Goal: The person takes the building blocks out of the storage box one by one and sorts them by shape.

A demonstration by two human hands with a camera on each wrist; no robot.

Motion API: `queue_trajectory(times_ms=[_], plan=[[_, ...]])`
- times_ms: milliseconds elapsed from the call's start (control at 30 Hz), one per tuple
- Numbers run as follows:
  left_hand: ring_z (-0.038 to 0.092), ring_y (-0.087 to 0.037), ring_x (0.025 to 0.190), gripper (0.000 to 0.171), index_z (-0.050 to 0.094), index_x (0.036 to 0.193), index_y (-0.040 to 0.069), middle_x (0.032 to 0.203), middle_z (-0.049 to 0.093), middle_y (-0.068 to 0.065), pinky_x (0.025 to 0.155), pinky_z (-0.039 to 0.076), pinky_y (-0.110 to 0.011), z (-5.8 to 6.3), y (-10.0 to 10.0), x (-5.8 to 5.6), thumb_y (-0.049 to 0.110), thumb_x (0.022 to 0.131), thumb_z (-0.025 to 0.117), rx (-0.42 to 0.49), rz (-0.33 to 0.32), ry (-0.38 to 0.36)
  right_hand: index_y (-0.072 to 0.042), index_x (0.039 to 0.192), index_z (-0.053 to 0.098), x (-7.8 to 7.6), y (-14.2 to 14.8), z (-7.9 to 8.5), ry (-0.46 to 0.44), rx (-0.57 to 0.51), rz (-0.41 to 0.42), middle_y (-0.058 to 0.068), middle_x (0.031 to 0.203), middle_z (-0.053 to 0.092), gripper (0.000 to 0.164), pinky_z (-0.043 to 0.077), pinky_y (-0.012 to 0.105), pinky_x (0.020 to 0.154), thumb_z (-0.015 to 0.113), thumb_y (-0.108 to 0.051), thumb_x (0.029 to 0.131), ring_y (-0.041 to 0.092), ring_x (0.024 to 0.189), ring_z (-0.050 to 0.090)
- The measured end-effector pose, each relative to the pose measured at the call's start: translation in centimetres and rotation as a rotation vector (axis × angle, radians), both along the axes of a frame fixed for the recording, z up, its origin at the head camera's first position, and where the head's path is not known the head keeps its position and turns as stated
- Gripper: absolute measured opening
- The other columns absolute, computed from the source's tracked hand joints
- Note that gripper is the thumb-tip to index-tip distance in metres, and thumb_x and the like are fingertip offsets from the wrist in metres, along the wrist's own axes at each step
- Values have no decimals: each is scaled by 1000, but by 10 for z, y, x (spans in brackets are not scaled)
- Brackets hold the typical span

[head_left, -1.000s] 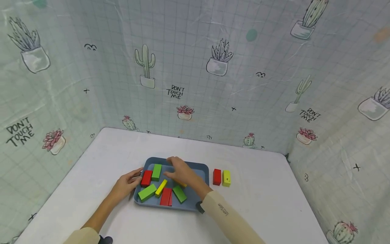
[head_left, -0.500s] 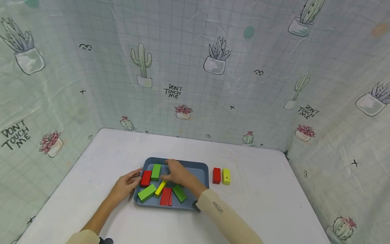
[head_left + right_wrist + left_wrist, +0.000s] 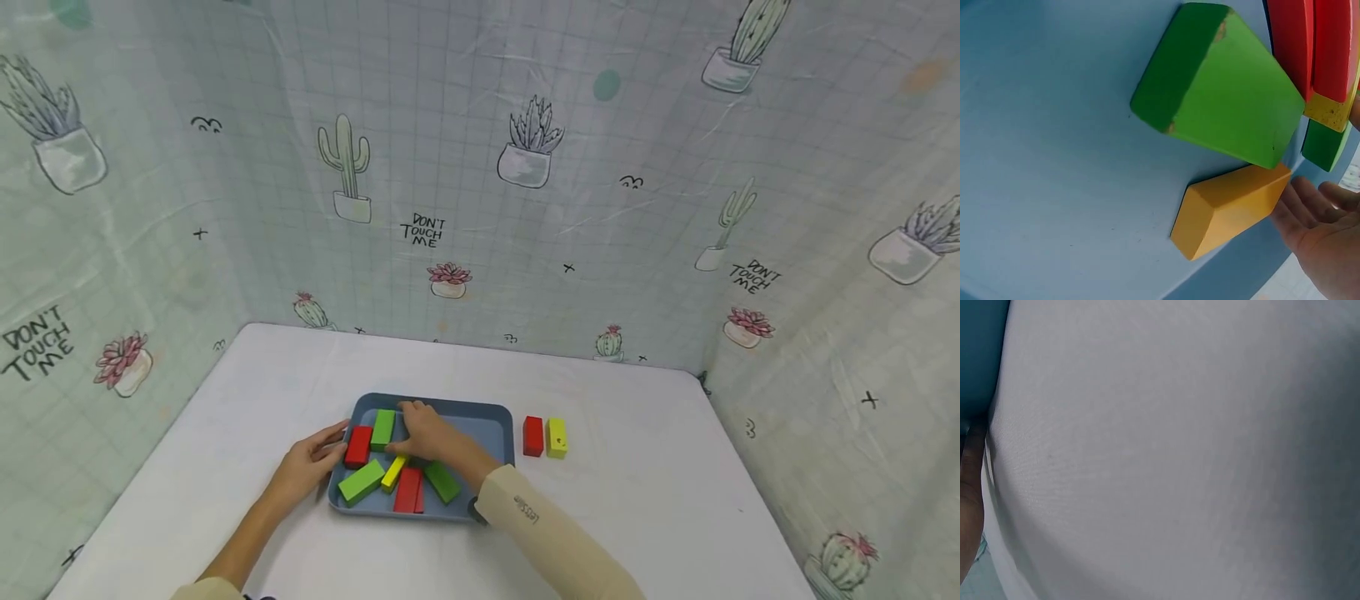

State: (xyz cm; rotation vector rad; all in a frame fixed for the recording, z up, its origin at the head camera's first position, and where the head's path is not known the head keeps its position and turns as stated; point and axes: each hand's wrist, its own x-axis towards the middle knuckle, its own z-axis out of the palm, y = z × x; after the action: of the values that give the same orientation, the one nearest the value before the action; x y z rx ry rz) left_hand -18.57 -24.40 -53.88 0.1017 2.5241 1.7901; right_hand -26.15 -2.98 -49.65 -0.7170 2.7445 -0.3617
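Observation:
A blue-grey tray (image 3: 491, 429) holds several wooden blocks in red, green and yellow. At its left rim rests my left hand (image 3: 303, 467), one finger (image 3: 972, 465) lying along the outer wall in the left wrist view. Over the tray, my right hand (image 3: 431, 433) has its fingers spread, thumb and fingertips beside the upright green block (image 3: 383, 430) at the back left. A red block (image 3: 358, 447) lies left of that one. In the right wrist view, an orange-yellow block (image 3: 1229, 209) lies near the hand, beside a large green block (image 3: 1229, 87); my hand hides the orange-yellow one from the head view.
Outside the tray on the right, a red block (image 3: 533, 437) and a yellow block (image 3: 557, 438) stand side by side on the white table (image 3: 637, 500). Nearer in the tray are a green block (image 3: 361, 483), a thin yellow one (image 3: 394, 475) and red blocks (image 3: 408, 490).
My right hand has moved left across the tray, from above the middle to beside the upright green block. The left hand stays at the rim. The head view has shifted slightly.

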Motion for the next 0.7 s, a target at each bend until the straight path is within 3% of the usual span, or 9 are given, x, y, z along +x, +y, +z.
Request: queue_trajectory(times_ms=[233, 433, 700], plan=[[52, -34, 116, 50, 45, 140, 5, 132, 49, -24, 88, 49, -26, 3, 1, 0, 22, 95, 59, 3, 10, 13, -9, 146, 29, -1, -2, 2, 7, -26, 9, 10, 140, 43, 85, 40, 33, 101, 69, -48, 83, 21, 125, 43], [52, -33, 117, 49, 45, 139, 4, 132, 50, -23, 90, 47, -28, 3, 0, 3, 20, 95, 59, 16, 9, 15, -11, 146, 32, 0, -6, -1, -24, -19, 4, 7, 139, 43, 82, 42, 33, 98, 68, -50, 82, 19, 121, 44], [53, -33, 116, 48, 45, 139, 2, 131, 51, -23, 91, 47, -29, 0, 1, 2, 18, 95, 59, 9, 0, 24, -9, 142, 40, 1, -8, -1, 6, 13, 25, 6, 132, 48, 77, 45, 29, 95, 69, -49, 82, 15, 111, 48]])
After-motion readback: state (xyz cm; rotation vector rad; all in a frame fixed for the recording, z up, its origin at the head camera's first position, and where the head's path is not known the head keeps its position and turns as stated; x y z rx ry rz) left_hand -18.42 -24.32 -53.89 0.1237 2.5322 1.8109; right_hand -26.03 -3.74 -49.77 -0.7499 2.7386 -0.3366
